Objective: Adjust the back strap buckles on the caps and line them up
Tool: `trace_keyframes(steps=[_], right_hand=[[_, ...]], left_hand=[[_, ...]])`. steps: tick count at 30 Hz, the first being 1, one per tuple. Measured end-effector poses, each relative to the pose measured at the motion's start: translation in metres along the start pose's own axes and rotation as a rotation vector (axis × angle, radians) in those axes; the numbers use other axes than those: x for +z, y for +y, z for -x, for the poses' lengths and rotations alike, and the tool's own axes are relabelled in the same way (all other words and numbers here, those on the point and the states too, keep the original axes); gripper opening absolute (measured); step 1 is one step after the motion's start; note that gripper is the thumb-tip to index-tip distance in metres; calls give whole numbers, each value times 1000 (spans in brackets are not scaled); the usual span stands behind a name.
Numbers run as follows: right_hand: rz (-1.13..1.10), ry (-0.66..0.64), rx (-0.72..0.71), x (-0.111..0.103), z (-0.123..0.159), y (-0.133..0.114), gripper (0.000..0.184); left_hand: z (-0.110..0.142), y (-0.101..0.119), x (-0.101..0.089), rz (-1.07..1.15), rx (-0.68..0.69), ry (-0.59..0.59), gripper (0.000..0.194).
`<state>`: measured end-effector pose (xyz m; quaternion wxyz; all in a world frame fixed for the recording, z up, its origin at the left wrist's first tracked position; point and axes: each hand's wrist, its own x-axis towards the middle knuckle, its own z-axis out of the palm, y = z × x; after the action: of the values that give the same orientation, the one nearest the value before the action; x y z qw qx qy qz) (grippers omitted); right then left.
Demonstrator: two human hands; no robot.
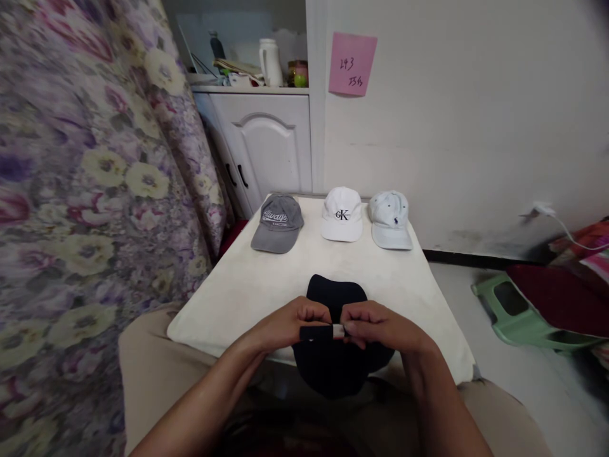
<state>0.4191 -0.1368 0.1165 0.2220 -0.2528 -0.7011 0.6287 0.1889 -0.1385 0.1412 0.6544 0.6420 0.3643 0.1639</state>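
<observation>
A black baseball cap lies at the near edge of the table, its brim pointing away from me. Both hands are at its back strap, which has a pale metal-looking buckle. My left hand is closed on the strap's left part. Just right of the buckle, my right hand pinches the strap's other side between thumb and fingers. Farther back stand a grey cap with lettering, a white cap with "CK" letters, and a pale blue cap with a small dark emblem.
A cream cloth covers the table. On the left hangs a flowered curtain. Behind are a white cabinet and a wall with a pink note. A green plastic stool stands at the right, near a plugged-in charger.
</observation>
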Motion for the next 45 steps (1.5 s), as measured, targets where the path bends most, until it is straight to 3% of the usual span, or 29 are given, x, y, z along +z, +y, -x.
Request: trace_keyframes(steps=[11, 22, 26, 30, 32, 36, 41, 45], right_hand=[[15, 79, 139, 6, -1, -8, 26], [-48, 67, 154, 7, -4, -4, 27], [-31, 91, 144, 5, -4, -4, 24], [-20, 107, 105, 2, -3, -3, 22], [-28, 116, 107, 0, -2, -3, 23], [-56, 129, 107, -2, 1, -3, 25], [47, 154, 54, 0, 1, -4, 25], [-22, 179, 44, 0, 3, -1, 30]], left_hand=[[-4, -2, 2, -46, 6, -2, 31], [-2, 2, -1, -142, 56, -78, 29], [-1, 3, -3, -175, 90, -35, 26], [-1, 3, -3, -138, 107, 53, 40], [-1, 4, -3, -130, 105, 34, 44], [-2, 6, -3, -142, 71, -33, 30], [-4, 6, 0, -201, 76, 10, 23], [-8, 9, 3, -254, 108, 61, 21]])
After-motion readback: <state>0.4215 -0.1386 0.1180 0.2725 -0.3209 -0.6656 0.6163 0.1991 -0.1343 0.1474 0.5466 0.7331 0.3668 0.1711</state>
